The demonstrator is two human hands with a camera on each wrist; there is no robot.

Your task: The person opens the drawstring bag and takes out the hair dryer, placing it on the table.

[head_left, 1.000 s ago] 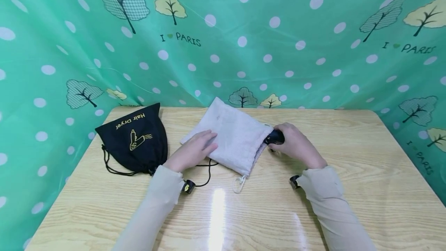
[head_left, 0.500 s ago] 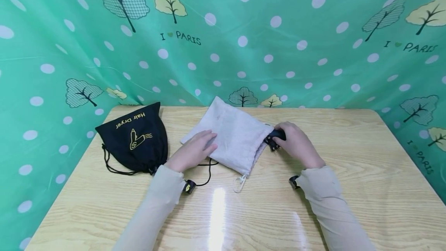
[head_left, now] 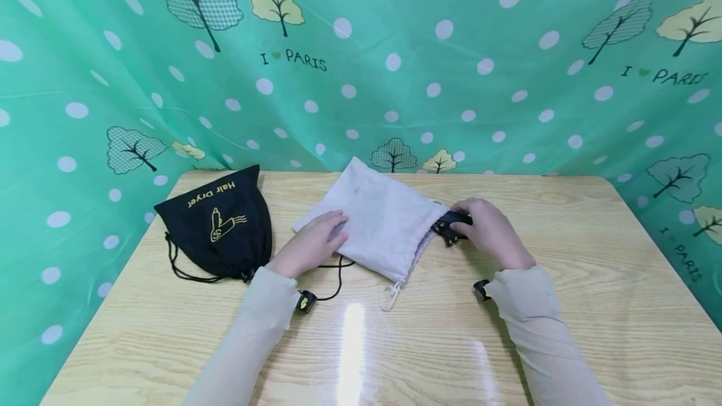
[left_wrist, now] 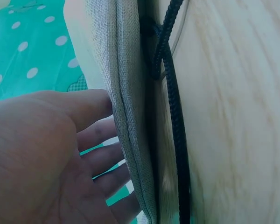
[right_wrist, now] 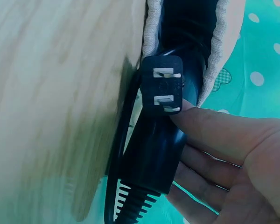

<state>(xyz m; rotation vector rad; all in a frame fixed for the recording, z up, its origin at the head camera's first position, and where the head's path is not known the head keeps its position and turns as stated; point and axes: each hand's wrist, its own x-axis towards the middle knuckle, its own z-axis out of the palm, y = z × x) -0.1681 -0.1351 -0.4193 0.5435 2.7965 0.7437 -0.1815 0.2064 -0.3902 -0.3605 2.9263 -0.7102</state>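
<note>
A pale grey drawstring bag (head_left: 378, 215) lies on the table with its mouth facing right. My left hand (head_left: 313, 243) rests on its left part, fingers relaxed; in the left wrist view the thumb touches the bag's seam. At the mouth, my right hand (head_left: 496, 234) holds the black handle of a hair dryer (right_wrist: 154, 149), thumb on one side and fingers behind. The dryer's upper part is hidden inside the bag. A black two-pin plug (right_wrist: 162, 86) lies against the handle by my thumb, with the cord (right_wrist: 111, 186) running alongside.
On the left lies a black drawstring bag (head_left: 225, 230) printed "Hair Dryer". A black cord (head_left: 339, 281) curves by my left wrist. A white cord loop (head_left: 389, 297) trails from the grey bag. Behind the wooden table (head_left: 592, 249) hangs a green dotted curtain (head_left: 485, 105).
My right hand has moved slightly right, drawing the hair dryer's handle and plug further out of the bag. The bag's mouth has shifted slightly right. My left hand has barely moved.
</note>
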